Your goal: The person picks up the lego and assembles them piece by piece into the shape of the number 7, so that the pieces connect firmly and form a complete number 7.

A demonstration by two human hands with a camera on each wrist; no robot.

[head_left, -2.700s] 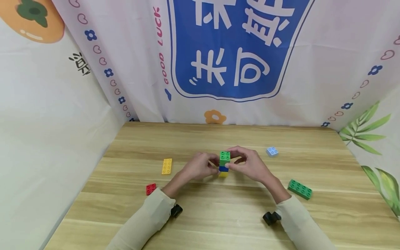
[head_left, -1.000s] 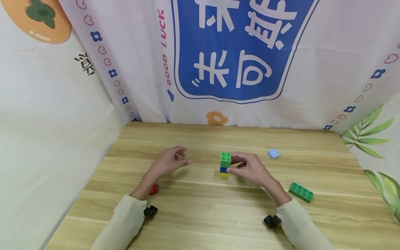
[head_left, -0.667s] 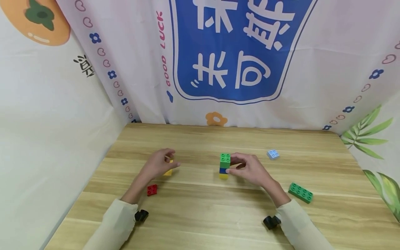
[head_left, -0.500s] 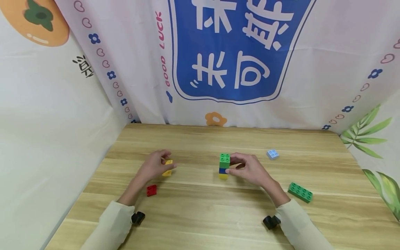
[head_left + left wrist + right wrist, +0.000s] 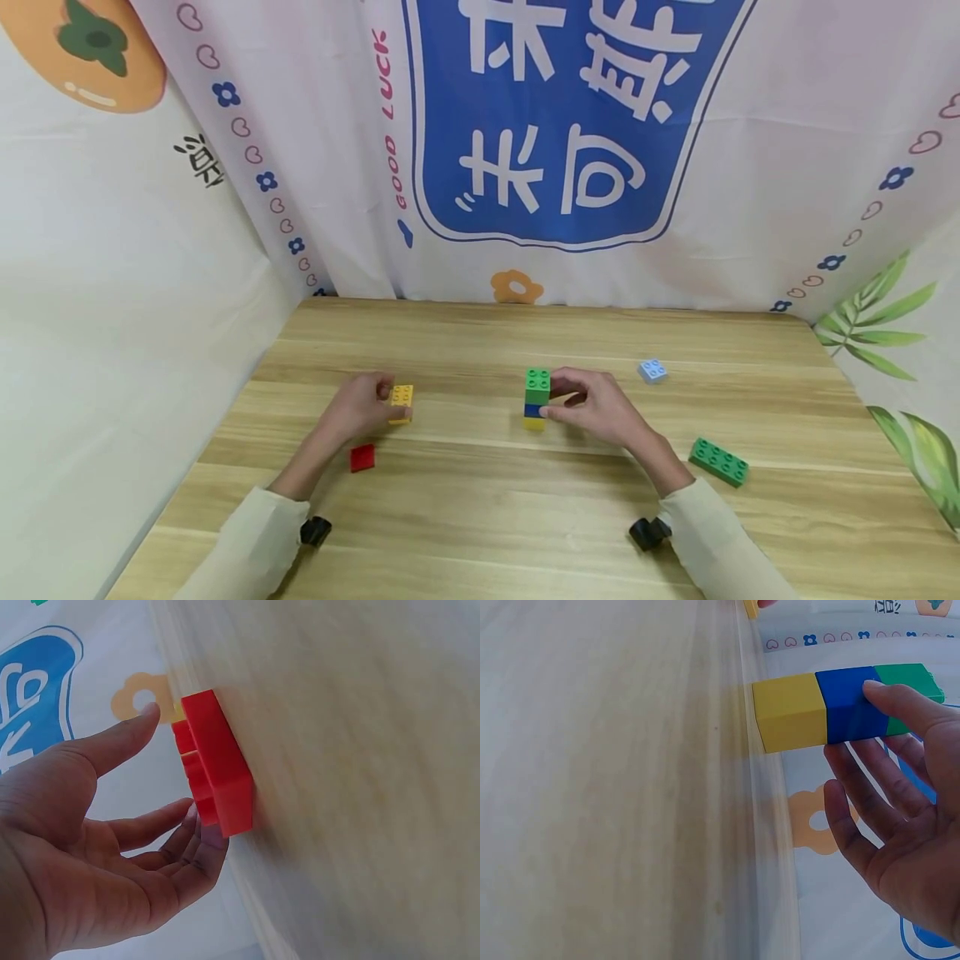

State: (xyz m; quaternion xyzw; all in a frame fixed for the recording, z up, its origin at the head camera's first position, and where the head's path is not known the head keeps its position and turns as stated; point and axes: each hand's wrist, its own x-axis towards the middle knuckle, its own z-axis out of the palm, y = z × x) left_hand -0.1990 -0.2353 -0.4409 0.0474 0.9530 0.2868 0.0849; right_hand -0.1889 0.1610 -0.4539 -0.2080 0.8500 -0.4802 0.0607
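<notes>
My right hand (image 5: 596, 404) pinches a stack of toy building bricks (image 5: 537, 387), with the thumb on the blue brick (image 5: 846, 712) and fingers behind. The green brick (image 5: 909, 675) is on top and the yellow brick (image 5: 791, 712) at the bottom, close to the table. On the left, my left hand (image 5: 360, 408) is at a flat yellow eight-stud brick (image 5: 402, 394), its thumb overlapping the brick's near part. In the left wrist view, the thumb and fingers of the left hand (image 5: 97, 847) stand apart, and a red brick (image 5: 221, 765) hides most of the yellow one.
A light blue four-stud brick (image 5: 652, 371) lies behind and right of my right hand. Farther right and nearer lies a dark green eight-stud brick (image 5: 718, 462). The red brick sits beside my left wrist. A printed cloth (image 5: 465, 267) hangs behind the wooden table (image 5: 480, 517).
My left hand has left the brick stack and moved left and down to the flat yellow brick. The right hand has stayed at the stack, still holding it.
</notes>
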